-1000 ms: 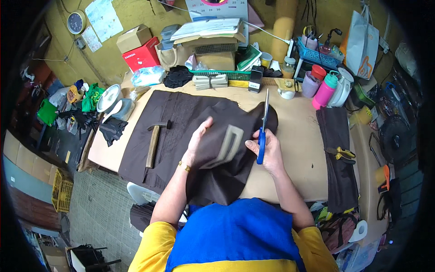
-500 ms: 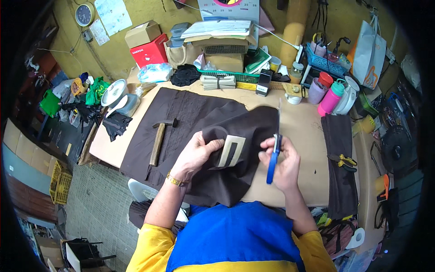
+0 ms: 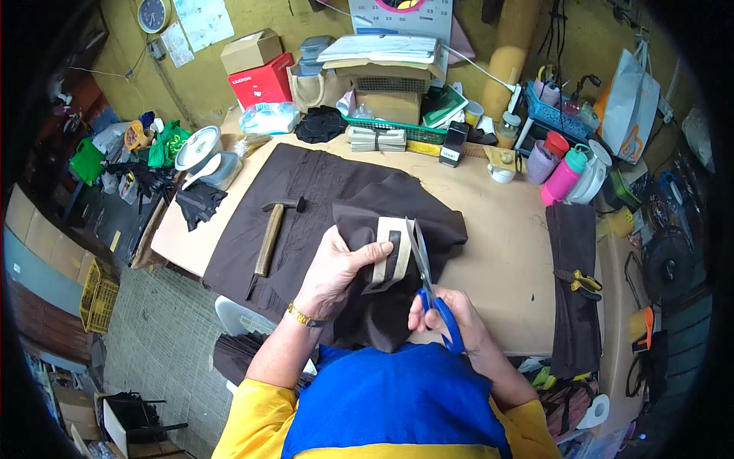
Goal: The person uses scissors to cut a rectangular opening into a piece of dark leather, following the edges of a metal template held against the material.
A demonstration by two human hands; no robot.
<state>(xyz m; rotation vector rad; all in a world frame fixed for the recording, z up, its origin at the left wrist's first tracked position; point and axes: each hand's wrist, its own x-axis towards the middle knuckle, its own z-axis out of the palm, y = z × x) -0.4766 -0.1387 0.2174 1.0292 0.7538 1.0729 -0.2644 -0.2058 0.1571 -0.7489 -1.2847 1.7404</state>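
Above the tan table (image 3: 497, 287), the left hand (image 3: 329, 269) clamps the dark brown cloth (image 3: 442, 226) and its cream patch (image 3: 381, 271) under its thumb, while the right hand's (image 3: 461, 310) fingers wrap the blue-handled scissors (image 3: 453, 333), whose 2 blades (image 3: 423, 260) (slightly parted) stand at the patch's right edge.

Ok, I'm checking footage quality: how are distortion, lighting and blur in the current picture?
Head view: black left and right margins, and the table curves along its edges; head view: light fairly even over the tabletop, dimmer toward both sides; head view: scissors and hammer look reasonably sharp.
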